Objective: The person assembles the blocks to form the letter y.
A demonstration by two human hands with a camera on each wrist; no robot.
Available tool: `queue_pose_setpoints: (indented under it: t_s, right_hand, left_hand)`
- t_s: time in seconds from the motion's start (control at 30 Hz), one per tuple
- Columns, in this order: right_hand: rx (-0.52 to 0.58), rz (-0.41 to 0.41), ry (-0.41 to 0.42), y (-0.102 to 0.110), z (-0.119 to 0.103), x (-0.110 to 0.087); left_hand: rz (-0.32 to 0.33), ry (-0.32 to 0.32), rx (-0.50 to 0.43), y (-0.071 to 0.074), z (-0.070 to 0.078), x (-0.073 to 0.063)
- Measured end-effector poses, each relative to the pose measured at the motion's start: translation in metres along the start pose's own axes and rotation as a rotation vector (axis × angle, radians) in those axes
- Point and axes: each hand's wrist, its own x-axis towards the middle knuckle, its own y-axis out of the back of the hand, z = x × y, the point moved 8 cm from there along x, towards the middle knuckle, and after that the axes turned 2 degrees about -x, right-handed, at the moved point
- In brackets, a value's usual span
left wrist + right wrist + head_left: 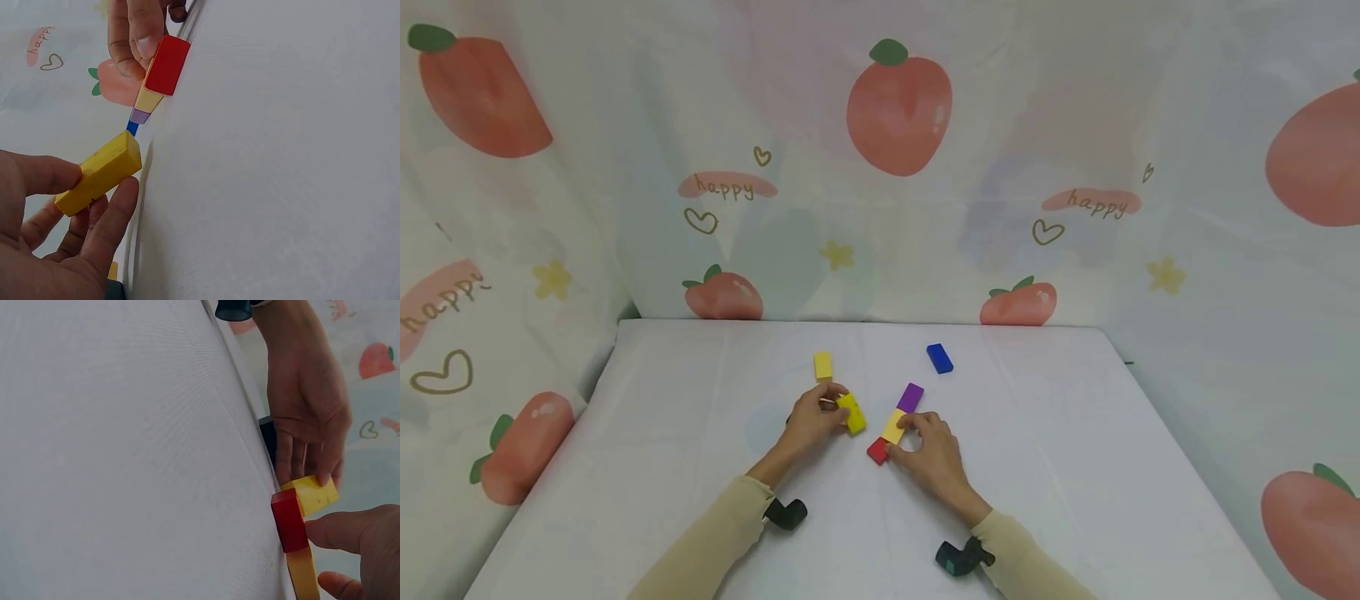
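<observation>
My left hand [815,419] pinches a bright yellow block [103,172] between thumb and fingers, just left of a row of blocks. That row runs diagonally: a red block [877,451] at the near end, a light yellow-orange block [893,427] in the middle and a purple block [911,397] at the far end. My right hand [934,454] is at the row's right side. In the right wrist view its thumb touches the red block [289,520], and another fingertip is beside the yellow-orange block [302,575].
Beyond the left hand lies another yellow block [823,367]. A blue block [939,358] is farther back on the right. A dark block [267,439], mostly hidden, shows behind the left hand. The white table [1075,433] meets a printed cloth backdrop [805,100].
</observation>
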Motion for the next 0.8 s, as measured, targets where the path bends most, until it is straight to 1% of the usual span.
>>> queue_pose_setpoints:
  t_s: [0.17,0.33,0.4,0.57,0.8]
  right_hand:
    - [-0.008,0.002,-0.008,-0.0001,0.0000,0.0009]
    - [0.000,-0.002,-0.028,-0.0004,0.0023,-0.0017]
    - [0.006,0.004,-0.027,-0.0005,0.0022,-0.0022]
    - [-0.003,-0.005,-0.022,-0.0037,0.0015,-0.0007]
    - [-0.015,0.004,-0.019,-0.0031,0.0014,-0.0003]
  left_hand:
    - [-0.009,-0.023,0.016,-0.0025,0.0010,-0.0015]
    - [-0.037,-0.022,-0.009,-0.0066,0.0005,-0.0041]
    - [-0.037,-0.018,-0.015,-0.0066,0.0003,-0.0049]
    - [-0.014,-0.014,0.003,-0.0027,-0.0021,-0.0067]
    - [-0.038,-0.022,-0.011,-0.0046,-0.0049,-0.0047]
